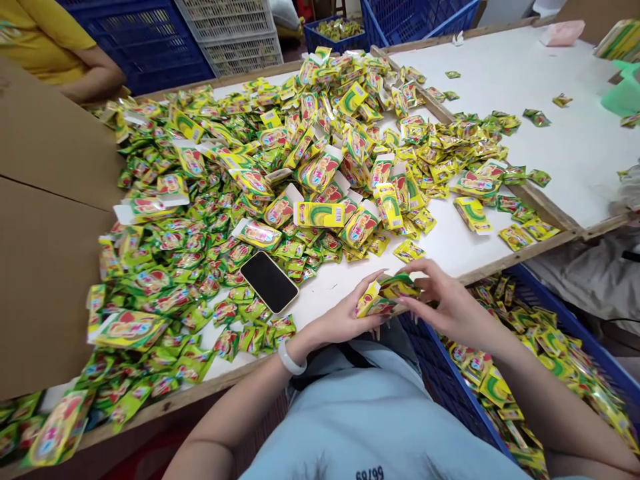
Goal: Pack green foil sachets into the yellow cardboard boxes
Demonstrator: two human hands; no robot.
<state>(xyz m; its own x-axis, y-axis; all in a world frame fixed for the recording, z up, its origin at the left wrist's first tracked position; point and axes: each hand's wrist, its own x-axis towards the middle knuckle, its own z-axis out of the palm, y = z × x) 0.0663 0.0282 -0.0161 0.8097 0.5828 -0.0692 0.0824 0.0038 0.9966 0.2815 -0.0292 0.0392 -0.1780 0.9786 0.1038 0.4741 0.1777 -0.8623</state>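
Note:
My left hand (345, 319) and my right hand (445, 303) meet at the table's front edge, both closed on one small yellow-green carton (383, 297). Left fingers grip its left end; right fingertips pinch its right end, where a green sachet shows. A white bracelet (291, 360) circles my left wrist. Just left of my hands a black phone (269, 281) lies face up on the white table (450, 243). A big heap of green-yellow sachets (200, 220) and several open cartons (320, 213) covers the table beyond.
A blue crate (450, 393) holding filled cartons stands at my right below the table edge. Brown cardboard (45, 220) lies on the left. A person in a yellow shirt (45, 33) sits at the far left corner. Blue and white crates (225, 33) are stacked behind.

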